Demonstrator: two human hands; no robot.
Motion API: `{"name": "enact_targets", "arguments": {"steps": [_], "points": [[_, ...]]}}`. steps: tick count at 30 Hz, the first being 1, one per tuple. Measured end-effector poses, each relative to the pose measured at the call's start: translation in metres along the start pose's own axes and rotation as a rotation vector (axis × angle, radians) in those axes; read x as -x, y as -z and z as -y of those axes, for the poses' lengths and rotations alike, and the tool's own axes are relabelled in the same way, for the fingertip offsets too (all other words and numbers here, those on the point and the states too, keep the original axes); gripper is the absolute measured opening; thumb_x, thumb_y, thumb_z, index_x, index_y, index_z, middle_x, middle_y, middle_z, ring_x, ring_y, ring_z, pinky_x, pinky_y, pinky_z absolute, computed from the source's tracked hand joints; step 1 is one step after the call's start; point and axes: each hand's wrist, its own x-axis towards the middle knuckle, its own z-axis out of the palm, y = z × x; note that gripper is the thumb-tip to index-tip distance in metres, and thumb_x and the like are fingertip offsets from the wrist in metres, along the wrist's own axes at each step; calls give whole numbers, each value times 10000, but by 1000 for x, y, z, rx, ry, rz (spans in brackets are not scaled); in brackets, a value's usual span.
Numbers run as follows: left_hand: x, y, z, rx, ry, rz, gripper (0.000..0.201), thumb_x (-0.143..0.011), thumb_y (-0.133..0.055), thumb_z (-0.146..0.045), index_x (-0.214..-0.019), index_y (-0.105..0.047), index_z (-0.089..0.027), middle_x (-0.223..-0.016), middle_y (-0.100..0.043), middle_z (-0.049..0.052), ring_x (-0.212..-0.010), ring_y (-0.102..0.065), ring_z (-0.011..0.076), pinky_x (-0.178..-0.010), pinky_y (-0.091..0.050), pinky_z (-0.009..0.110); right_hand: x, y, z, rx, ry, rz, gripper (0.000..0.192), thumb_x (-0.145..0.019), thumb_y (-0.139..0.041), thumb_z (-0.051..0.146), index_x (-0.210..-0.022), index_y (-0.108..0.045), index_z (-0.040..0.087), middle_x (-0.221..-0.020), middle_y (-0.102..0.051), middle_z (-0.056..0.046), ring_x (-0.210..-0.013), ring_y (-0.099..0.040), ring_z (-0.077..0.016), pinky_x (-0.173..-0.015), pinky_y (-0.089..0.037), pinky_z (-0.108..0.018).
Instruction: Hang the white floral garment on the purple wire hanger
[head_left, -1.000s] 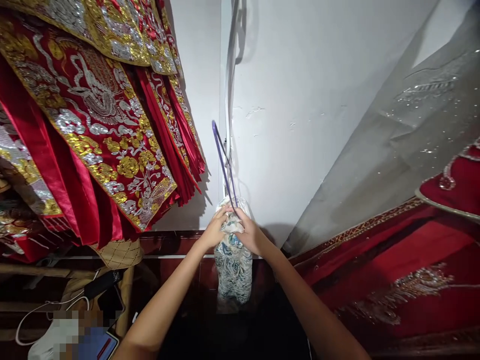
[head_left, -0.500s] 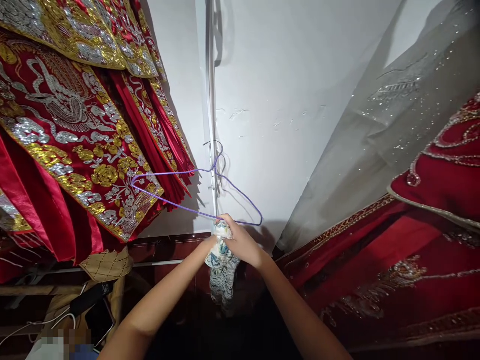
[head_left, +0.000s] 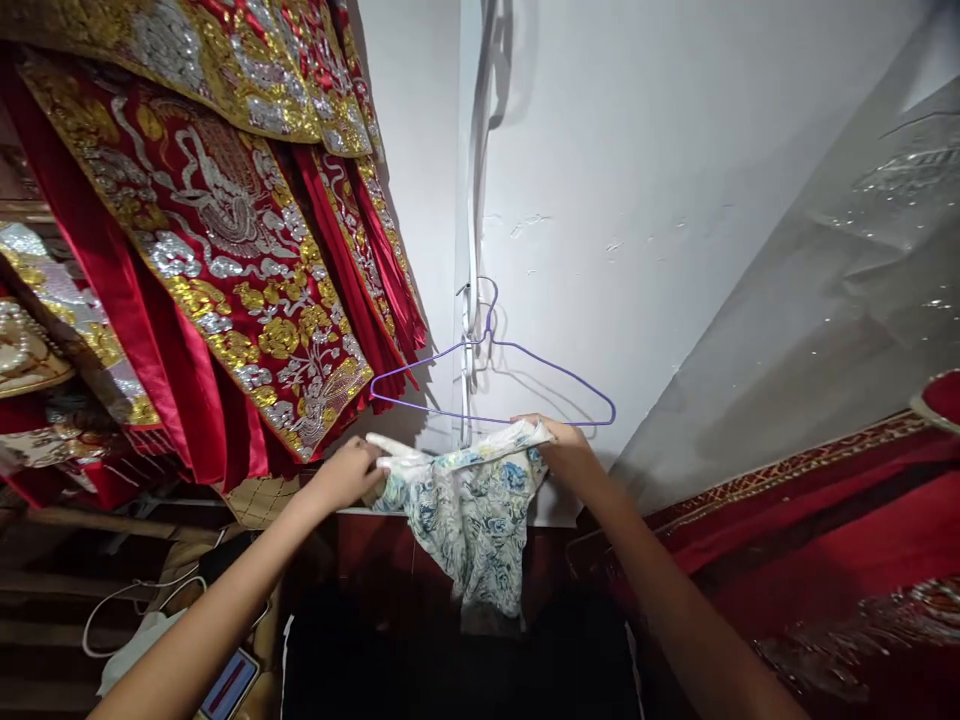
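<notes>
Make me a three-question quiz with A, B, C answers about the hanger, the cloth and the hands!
1. Where is the hanger?
A. on the floor
B. hooked at the wall corner
C. on the red robes

2. What colour is the hanger?
A. purple
B. green
C. black

3. How is the cloth held?
A. bunched in one fist
B. lying loose
C. stretched between both hands

Answers:
1. B, its hook catches on the strip at the corner of the white wall.
2. A, its wire is purple.
3. C, the left hand and right hand each grip an end.
</notes>
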Motion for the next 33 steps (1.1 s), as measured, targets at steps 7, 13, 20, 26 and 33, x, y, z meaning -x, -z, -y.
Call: {"name": "enact_targets", "arguments": {"steps": [7,13,20,26,33], "points": [[-21,-19,-73,-431,-445,132,69,-757,-691,-196,-822,-668,-205,-1006,-654,88,-1021,-592,287,-1019,-401,364,-5,11,7,31,-46,-199,281,-802,-487,357,-589,-516,176,-573,-509,-13,-599,-452,-158,-516,-293,-261],[-25,-13,-85,-665,-609,151,80,-764,-621,-169,-831,-654,-198,-1024,-670,91,-1010,-614,295,-978,-434,377,-1,10,16,141,-44,-198,272,-805,-482,360,-606,-526,179,-572,-519,-11,-587,-447,-151,-535,-284,-258],[-3,1,-93,-870,-515,154,88,-746,-610,-269,-729,-550,-208,-1104,-675,102,-1101,-596,326,-970,-455,407,-1,-4,7,47,-57,-214,225,-753,-522,357,-600,-516,191,-544,-496,2,-576,-434,-150,-520,-292,-246],[-28,-29,-128,-715,-580,219,134,-878,-450,-238,-964,-548,-207,-1184,-652,72,-1076,-616,228,-932,-479,355,6,-28,14,-148,-72,-166,263,-793,-502,355,-581,-463,204,-542,-450,17,-568,-400,-138,-517,-316,-252],[-66,-64,-101,-749,-675,351,338,-935,-435,-187,-1243,-575,-191,-1106,-690,90,-1001,-653,211,-900,-495,333,30,-14,35,-161,69,-224,520,-729,-513,176,-1228,-659,189,-870,-698,-51,-816,-627,-206,-757,-499,-298]]}}
